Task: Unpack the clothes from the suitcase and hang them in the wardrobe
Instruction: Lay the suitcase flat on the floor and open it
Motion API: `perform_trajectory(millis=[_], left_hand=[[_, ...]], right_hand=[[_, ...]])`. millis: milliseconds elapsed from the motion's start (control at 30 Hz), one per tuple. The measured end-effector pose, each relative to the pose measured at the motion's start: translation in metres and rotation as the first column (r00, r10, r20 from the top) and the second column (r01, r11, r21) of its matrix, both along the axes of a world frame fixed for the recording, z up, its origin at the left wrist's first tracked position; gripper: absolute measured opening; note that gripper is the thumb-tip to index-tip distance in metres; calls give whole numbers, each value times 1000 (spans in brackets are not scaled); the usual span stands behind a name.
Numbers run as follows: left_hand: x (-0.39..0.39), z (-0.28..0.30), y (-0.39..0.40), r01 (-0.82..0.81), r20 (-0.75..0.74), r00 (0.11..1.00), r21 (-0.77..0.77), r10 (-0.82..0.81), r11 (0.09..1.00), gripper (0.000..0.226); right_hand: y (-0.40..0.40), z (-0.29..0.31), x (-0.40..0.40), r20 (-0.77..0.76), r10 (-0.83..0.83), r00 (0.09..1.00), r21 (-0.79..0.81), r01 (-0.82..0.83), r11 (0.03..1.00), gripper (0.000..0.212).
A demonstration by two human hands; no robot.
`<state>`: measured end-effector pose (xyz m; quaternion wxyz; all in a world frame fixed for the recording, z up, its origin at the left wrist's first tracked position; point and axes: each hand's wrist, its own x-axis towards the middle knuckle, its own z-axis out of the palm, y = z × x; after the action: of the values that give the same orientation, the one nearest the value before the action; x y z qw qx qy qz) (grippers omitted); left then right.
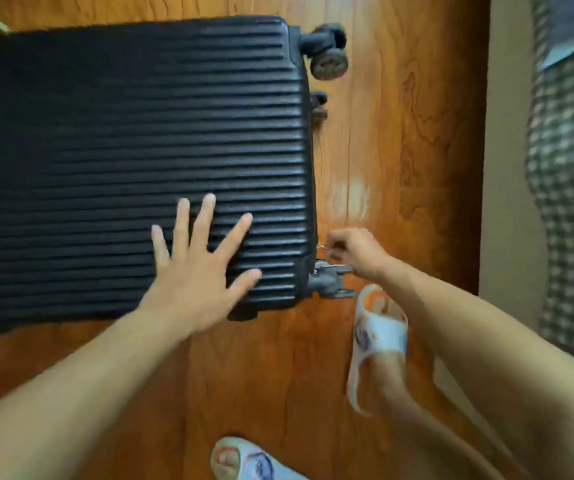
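- The black suitcase (133, 161) runs off the left edge; its far end is out of view.
- Its shell is closed, so the contents are hidden.
- The right hand (354, 249) pinches something tiny and metallic at the suitcase edge, too small to identify.
- The right hand partly covers the near wheel (328, 280).
- The bottom edge cuts the lower slipper (254, 460).
- The checked fabric (569, 168) at right is blurred.

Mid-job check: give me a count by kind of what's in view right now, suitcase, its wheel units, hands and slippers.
Black ribbed hard-shell suitcase, lying closed on the wooden floor: 1
Black suitcase wheel units: 3 (top, middle, lower)
Hands: 2 (left hand flat on the shell; right hand pinching a small zip pull)
White printed slippers: 2 ()
Total: 8
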<state>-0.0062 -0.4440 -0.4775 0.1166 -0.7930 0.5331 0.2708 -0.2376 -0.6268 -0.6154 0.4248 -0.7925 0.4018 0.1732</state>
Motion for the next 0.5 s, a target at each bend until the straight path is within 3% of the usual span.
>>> perform_trajectory(millis=[100,167,300,400,433,500], left_hand=[[-7,-28,61,123,115,986,-23,-119,992,76],[-7,-41,66,117,149,983,-68,-106,991,76],[-11,-56,66,166,250,962,-214,-110,963,82],[-11,-61,69,179,275,957,-289,-97,940,99],[-11,-64,69,201,301,947,-299,-108,933,102],[-13,-66,70,218,338,935,-324,-103,920,102]], right_hand=[[8,-4,-11,35,-174,984,164,166,972,6],[10,-12,-10,75,-236,969,194,218,956,8],[29,-55,-16,238,-206,949,-29,219,975,11],[49,-49,-19,308,-117,944,-218,190,957,18],[55,-45,-23,297,-66,953,-276,152,949,12],[69,-54,-37,221,-16,975,-326,89,941,31]])
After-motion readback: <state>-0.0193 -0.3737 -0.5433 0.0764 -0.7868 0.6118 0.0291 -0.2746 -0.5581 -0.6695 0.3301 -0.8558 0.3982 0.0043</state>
